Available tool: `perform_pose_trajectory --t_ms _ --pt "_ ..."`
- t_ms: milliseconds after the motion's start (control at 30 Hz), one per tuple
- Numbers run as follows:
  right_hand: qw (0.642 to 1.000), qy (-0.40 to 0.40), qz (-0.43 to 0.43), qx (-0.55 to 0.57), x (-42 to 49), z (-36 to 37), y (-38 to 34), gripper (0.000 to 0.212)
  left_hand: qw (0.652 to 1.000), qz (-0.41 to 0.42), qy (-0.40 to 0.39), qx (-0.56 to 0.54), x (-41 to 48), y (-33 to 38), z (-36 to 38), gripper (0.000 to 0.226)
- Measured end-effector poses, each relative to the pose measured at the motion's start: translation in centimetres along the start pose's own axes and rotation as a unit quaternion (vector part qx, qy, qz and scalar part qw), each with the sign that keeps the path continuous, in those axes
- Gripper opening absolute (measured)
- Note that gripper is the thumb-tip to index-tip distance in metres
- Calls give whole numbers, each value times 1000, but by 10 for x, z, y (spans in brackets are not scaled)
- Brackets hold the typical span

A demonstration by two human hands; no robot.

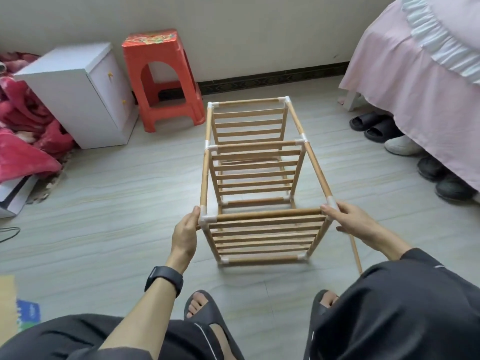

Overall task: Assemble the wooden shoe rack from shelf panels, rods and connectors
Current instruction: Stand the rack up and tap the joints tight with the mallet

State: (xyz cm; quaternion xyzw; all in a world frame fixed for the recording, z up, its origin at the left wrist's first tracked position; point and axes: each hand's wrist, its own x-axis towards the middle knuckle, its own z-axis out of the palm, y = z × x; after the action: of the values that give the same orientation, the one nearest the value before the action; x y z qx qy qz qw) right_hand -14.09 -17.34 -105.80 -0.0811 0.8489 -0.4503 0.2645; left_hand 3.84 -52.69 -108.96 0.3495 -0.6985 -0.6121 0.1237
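Observation:
The wooden shoe rack [259,175] lies on its side on the floor, with three slatted shelf panels standing on edge, joined by long rods and white connectors. My left hand [185,236] grips the near left corner at its white connector [207,219]. On the other side, my right hand [355,223] holds the near right corner by the connector [331,202]. A loose wooden rod [355,252] lies on the floor under my right forearm.
A red plastic stool [158,79] and a white cabinet [78,92] stand by the wall at back left. Red blankets [23,126] lie at the left. A pink-skirted bed [415,74] with several shoes [389,133] beneath it is at the right.

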Motion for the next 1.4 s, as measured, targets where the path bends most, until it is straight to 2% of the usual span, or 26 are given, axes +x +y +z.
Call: perform_pose_trajectory --t_ms 100,200,267,367,567,767,867,1000,1100,1167,1333,1400 --pt "999 5 10 39 -10 14 8 60 996 51 -2 71 -19 -13 9 73" --pt "1000 11 5 8 -13 23 12 54 989 70 0 127 -26 -19 13 66" --pt "999 34 -4 -38 -15 20 5 63 984 75 14 159 -23 -13 11 67" --pt "998 44 -31 -32 -14 11 -20 68 981 84 32 174 -12 12 4 69" --pt "986 133 -100 26 6 -15 -96 48 979 116 66 155 21 103 -5 62" --pt "974 184 -129 -13 24 -52 -176 58 983 135 68 106 51 188 -15 61" --pt "967 198 -161 -15 35 -68 -213 47 986 149 52 56 72 229 -18 48" --pt "955 203 -215 5 47 -76 -241 50 983 173 27 50 98 260 -17 29" --pt "950 207 -218 -87 48 -66 -228 57 983 171 29 51 113 260 -17 29" --pt "955 188 -203 -107 49 -54 -210 62 984 168 47 43 123 262 -15 23" --pt "976 143 -131 -103 50 -26 -154 43 979 171 90 68 147 276 -12 25" --pt "980 153 -89 -86 50 -13 -139 38 979 170 88 67 149 283 -9 30"
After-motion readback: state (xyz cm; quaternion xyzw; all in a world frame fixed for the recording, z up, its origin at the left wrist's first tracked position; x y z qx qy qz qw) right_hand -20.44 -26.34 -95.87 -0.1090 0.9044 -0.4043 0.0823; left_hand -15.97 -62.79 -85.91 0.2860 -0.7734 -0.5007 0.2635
